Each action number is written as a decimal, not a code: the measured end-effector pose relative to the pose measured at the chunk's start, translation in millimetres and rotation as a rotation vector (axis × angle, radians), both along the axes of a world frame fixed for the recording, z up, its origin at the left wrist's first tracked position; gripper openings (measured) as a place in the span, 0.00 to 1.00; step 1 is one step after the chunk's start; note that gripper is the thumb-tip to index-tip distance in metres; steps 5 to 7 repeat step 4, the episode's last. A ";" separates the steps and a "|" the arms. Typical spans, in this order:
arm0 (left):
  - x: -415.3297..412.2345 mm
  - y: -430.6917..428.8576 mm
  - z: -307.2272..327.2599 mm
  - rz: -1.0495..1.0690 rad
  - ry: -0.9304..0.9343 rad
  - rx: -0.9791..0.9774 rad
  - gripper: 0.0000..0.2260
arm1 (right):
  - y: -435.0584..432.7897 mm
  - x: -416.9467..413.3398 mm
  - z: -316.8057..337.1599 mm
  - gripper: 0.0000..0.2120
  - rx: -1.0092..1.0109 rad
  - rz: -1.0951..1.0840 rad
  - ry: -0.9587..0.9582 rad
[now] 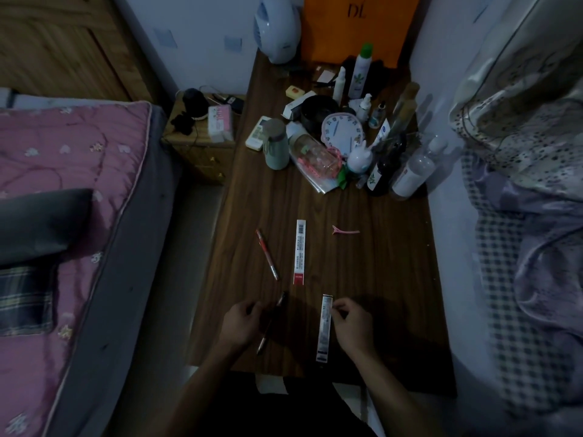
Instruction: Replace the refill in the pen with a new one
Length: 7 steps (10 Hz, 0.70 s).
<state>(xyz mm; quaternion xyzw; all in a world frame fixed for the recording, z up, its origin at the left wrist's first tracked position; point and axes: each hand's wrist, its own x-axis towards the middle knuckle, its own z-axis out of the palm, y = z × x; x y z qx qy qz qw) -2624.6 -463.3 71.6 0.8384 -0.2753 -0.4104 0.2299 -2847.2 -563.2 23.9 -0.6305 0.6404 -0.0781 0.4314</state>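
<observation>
Gripping a dark pen point(280, 301), the left hand point(241, 323) has its fingers curled round the barrel; the pen runs diagonally, one end sticking out past the fingers, the other toward the near edge of the wooden surface point(378, 279). The right hand point(350, 326) pinches the upper edge of a black-ended refill packet point(324, 332), which lies roughly lengthwise just right of the pen, fingers bent at its far end. Further out, a red-ended refill packet point(299, 252) lies flat mid-surface, with a red pen point(267, 254) angled just left of it, apart from it. A pink hair clip point(345, 231) sits to the right of that packet. The far end holds crowded bottles point(410, 171), a pink-rimmed clock point(342, 129) and a pale green flask point(276, 146). A bed point(63, 200) with a pink quilt is at left.
</observation>
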 end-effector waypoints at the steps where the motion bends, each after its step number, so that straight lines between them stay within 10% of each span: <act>1: 11.1 7.3 4.0 -0.015 -0.016 -0.026 0.13 | 11.9 0.0 9.7 0.10 0.047 -0.082 -0.012; 7: 58.2 58.7 0.4 -0.104 0.019 -0.064 0.12 | 80.8 2.3 46.9 0.05 0.313 -0.218 -0.164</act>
